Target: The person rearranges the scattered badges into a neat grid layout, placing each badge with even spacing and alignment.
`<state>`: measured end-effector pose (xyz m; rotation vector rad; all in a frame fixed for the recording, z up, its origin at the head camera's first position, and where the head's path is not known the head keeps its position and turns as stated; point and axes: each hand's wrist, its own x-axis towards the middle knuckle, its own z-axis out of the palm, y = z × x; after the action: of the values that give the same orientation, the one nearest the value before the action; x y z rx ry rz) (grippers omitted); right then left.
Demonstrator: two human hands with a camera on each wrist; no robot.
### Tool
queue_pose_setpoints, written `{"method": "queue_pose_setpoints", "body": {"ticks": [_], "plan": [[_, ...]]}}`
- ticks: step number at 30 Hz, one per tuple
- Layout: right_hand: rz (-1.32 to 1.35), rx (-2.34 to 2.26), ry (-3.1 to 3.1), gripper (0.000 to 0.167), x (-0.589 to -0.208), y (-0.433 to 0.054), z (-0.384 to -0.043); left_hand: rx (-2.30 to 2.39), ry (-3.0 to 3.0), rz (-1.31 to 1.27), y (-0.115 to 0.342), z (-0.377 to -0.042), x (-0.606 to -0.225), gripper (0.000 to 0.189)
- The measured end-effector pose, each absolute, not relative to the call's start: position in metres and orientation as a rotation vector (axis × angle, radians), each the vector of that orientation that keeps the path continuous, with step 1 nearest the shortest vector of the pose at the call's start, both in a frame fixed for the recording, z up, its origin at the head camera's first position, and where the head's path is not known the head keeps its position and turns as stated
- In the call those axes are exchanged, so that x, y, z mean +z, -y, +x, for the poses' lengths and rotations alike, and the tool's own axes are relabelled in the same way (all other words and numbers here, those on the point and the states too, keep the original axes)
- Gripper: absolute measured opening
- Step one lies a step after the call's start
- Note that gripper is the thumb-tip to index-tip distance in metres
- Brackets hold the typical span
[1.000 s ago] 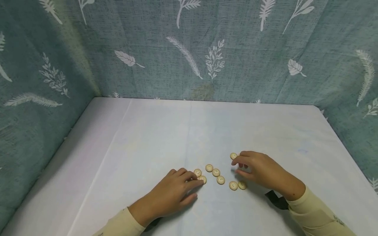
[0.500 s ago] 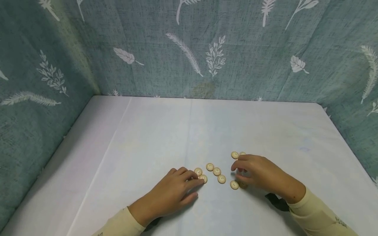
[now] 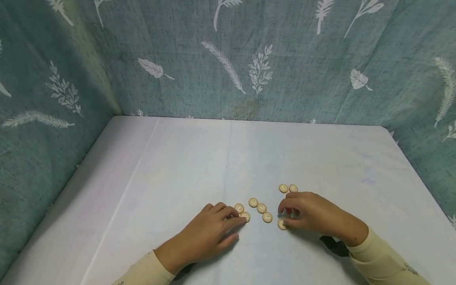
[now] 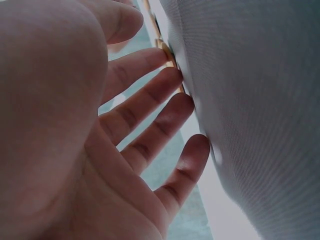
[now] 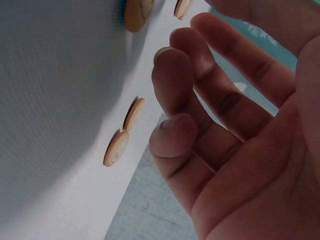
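Observation:
My left hand [image 3: 210,231] rests on the table, its index fingertip touching a pale wooden button [image 3: 246,216]. Another button [image 3: 239,208] lies against that one, just beyond the fingers. In the left wrist view, the fingers [image 4: 167,115] are spread and nearly straight, with button edges at their tips. My right hand [image 3: 310,209] hovers low with loosely bent fingers, nothing visible between them. Its thumb partly covers a button [image 3: 281,224]. In the right wrist view, a larger-looking button [image 5: 138,14] lies by the thumb, and a touching pair includes one button [image 5: 116,148] flat on the cloth.
Between the hands, a slanting row of buttons [image 3: 261,208] lies on the white-covered table [image 3: 185,158]. Beyond the right fingers sits a pair of buttons [image 3: 283,188]. Patterned green-grey cloth [image 3: 178,79] rises at the back and sides.
My right hand has drawn back slightly toward me, uncovering the second button of the far pair. It now hides one of the near buttons. The left hand has stayed in place.

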<state>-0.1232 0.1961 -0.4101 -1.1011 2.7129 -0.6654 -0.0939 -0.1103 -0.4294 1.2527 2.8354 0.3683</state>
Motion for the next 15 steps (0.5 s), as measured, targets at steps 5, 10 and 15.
{"method": "queue_pose_setpoints", "body": {"ticks": [5,10,15], "plan": [[-1.097,-0.652,-2.708,0.015,-0.4118,-0.1962,-0.1230,0.373,-2.845,1.249,0.1102,-0.0938,-0.4299,0.038],[-1.069,-0.638,-2.671,0.014,-0.4120,-0.1952,-0.1219,0.368,-2.828,1.235,0.1099,-0.0922,-0.4312,0.038],[-1.051,-0.604,-2.663,0.017,-0.4113,-0.1949,-0.1221,0.361,-2.846,1.243,0.1095,-0.0933,-0.4313,0.038]]}}
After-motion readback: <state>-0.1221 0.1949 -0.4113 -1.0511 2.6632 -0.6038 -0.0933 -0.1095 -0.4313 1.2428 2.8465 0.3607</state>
